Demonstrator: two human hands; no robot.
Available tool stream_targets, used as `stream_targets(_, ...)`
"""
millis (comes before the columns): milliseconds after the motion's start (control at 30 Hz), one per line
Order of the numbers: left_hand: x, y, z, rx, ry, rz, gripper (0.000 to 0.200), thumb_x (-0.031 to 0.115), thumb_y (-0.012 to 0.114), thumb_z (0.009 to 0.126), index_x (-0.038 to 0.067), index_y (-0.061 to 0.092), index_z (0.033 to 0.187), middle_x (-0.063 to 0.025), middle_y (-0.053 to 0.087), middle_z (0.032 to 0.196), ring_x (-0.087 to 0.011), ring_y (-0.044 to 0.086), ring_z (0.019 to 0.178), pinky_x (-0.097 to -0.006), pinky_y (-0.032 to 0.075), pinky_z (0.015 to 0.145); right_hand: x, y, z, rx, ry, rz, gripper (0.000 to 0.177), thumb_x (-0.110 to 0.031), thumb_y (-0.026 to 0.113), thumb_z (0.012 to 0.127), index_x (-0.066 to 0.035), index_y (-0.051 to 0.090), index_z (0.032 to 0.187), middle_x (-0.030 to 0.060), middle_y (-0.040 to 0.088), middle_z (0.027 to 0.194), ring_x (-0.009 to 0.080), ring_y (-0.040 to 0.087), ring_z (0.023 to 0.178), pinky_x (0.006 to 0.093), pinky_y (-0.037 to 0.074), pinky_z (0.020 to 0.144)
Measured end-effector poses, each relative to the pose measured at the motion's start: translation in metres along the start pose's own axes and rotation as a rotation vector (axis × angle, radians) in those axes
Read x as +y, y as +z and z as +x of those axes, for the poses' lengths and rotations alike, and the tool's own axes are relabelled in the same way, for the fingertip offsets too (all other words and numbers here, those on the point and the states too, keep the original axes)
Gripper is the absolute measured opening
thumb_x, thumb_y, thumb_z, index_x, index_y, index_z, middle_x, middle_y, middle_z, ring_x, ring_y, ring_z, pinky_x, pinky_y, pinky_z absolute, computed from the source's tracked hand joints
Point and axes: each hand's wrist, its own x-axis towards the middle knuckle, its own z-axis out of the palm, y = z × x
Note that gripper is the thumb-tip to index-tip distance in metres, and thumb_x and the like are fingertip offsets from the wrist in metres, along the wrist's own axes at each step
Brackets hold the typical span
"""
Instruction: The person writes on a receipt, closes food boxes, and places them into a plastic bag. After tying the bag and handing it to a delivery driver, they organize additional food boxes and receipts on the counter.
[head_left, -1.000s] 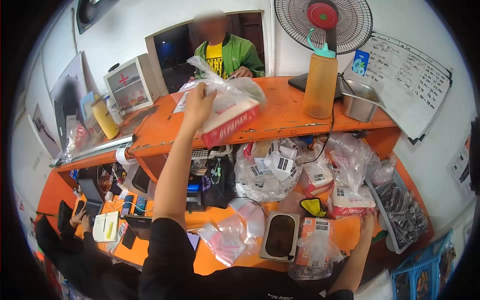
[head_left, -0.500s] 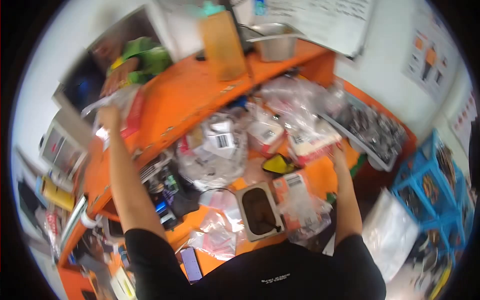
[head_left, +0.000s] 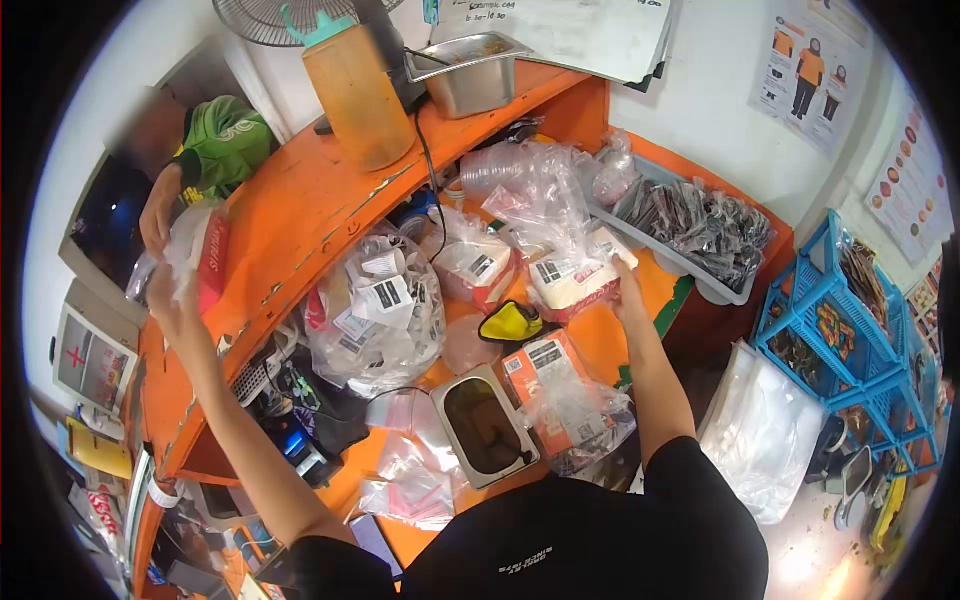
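My left hand (head_left: pixel 174 302) is raised at the left end of the orange counter. Its fingers look apart, just below a clear plastic bag with a red and white box (head_left: pixel 212 250) in it. Another person's hand (head_left: pixel 156 218) is at the top of that bag. On the lower work surface, my right hand (head_left: pixel 624 284) grips the right side of a white and red food box in a clear bag (head_left: pixel 572 286), with a printed label on top. A similar bagged box (head_left: pixel 478 262) sits left of it. A yellow and black pouch (head_left: pixel 512 322) lies just in front.
A large clear bag with receipts (head_left: pixel 385 310), a metal container of dark liquid (head_left: pixel 488 425) and an orange box (head_left: pixel 550 385) crowd the surface. On the raised shelf stand a squeeze bottle (head_left: pixel 358 95) and a steel pan (head_left: pixel 470 80). A grey tray (head_left: pixel 690 262) holds black packets.
My left hand has lowered and drawn back from the bagged red box, which the other person's hand now has at its top. My right hand stays at its bagged box. The view has shifted.
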Motion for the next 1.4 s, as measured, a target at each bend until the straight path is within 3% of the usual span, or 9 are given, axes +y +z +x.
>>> stream_targets(200,-0.003,-0.002,-0.056,-0.116,0.147,0.399,0.039,0.025,0.061,0.091,0.0,0.052,0.12,-0.0141,0.056,0.117,-0.025,0.054,0.109,-0.0338,0.04,0.093,0.016,-0.024,0.004,0.131,-0.494,0.186,0.034,-0.022,0.06,0.089,-0.013,0.051,0.12,0.0047,0.062,0.107,0.0183,0.063,0.092,0.0335,0.055,0.072)
stream_targets(267,-0.024,0.001,-0.058,-0.109,0.293,0.552,0.028,0.023,0.06,0.09,0.003,0.058,0.109,-0.0138,0.061,0.103,-0.0287,0.059,0.088,-0.0378,0.043,0.078,0.006,-0.047,-0.019,0.196,-0.484,0.176,0.033,-0.022,0.059,0.089,-0.01,0.053,0.119,0.0056,0.062,0.106,0.0188,0.063,0.091,0.033,0.054,0.072)
stream_targets(467,-0.023,0.032,-0.067,0.085,0.386,0.835,0.023,0.027,0.051,0.091,0.008,0.064,0.089,-0.0055,0.062,0.082,-0.0267,0.06,0.077,-0.038,0.042,0.068,0.008,-0.153,-0.026,0.239,-0.28,0.119,0.045,-0.034,0.053,0.094,-0.001,0.051,0.124,0.0127,0.063,0.114,0.0243,0.063,0.1,0.0367,0.051,0.086)
stream_targets(633,-0.028,0.036,-0.067,0.179,0.398,0.865,0.019,0.026,0.053,0.089,0.011,0.065,0.086,-0.0013,0.061,0.075,-0.0219,0.06,0.073,-0.036,0.039,0.064,0.019,-0.133,-0.018,0.278,-0.331,-0.141,0.051,-0.037,0.058,0.091,-0.002,0.048,0.127,0.0141,0.059,0.114,0.0269,0.059,0.103,0.0381,0.046,0.09)
stream_targets(700,-0.028,0.035,-0.068,0.173,0.4,0.806,0.02,0.026,0.054,0.089,0.011,0.065,0.084,-0.0014,0.062,0.075,-0.022,0.06,0.072,-0.0362,0.039,0.064,-0.003,-0.075,-0.044,0.906,-0.394,-1.092,0.054,-0.027,0.062,0.089,0.002,0.044,0.131,0.0206,0.049,0.128,0.035,0.046,0.119,0.0436,0.038,0.099)
stream_targets(733,-0.028,0.035,-0.068,0.171,0.401,0.813,0.02,0.026,0.054,0.089,0.011,0.065,0.084,-0.0014,0.062,0.075,-0.022,0.06,0.072,-0.0362,0.039,0.064,-0.007,-0.066,-0.044,0.933,-0.675,-1.096,0.059,-0.023,0.063,0.086,0.003,0.039,0.134,0.0261,0.04,0.134,0.0418,0.038,0.124,0.0481,0.033,0.101)
stream_targets(833,-0.031,0.034,-0.069,0.167,0.392,0.804,0.02,0.026,0.054,0.088,0.011,0.066,0.083,-0.0009,0.062,0.075,-0.0216,0.06,0.072,-0.0362,0.039,0.064,-0.025,-0.048,-0.038,0.709,-1.019,-0.986,0.046,-0.015,0.062,0.083,-0.001,0.049,0.125,0.0227,0.044,0.129,0.0379,0.044,0.118,0.0462,0.036,0.097)
stream_targets(1067,-0.042,0.036,-0.068,0.246,0.446,0.807,0.021,0.028,0.056,0.088,0.011,0.067,0.079,-0.0015,0.063,0.07,-0.0224,0.059,0.064,-0.0364,0.038,0.058,-0.011,-0.058,-0.05,0.353,-0.817,-0.921,0.023,-0.002,0.057,0.072,-0.003,0.061,0.094,0.0147,0.057,0.098,0.0296,0.054,0.092,0.0372,0.044,0.08)
stream_targets(1400,-0.047,0.034,-0.069,0.259,0.434,0.828,0.022,0.029,0.057,0.089,0.013,0.068,0.079,0.002,0.065,0.07,-0.0188,0.06,0.063,-0.0351,0.038,0.058,0.022,-0.069,-0.056,0.272,-0.876,-1.015,0.031,-0.013,0.068,0.072,-0.001,0.058,0.098,0.0157,0.054,0.1,0.0318,0.05,0.096,0.0398,0.04,0.087)
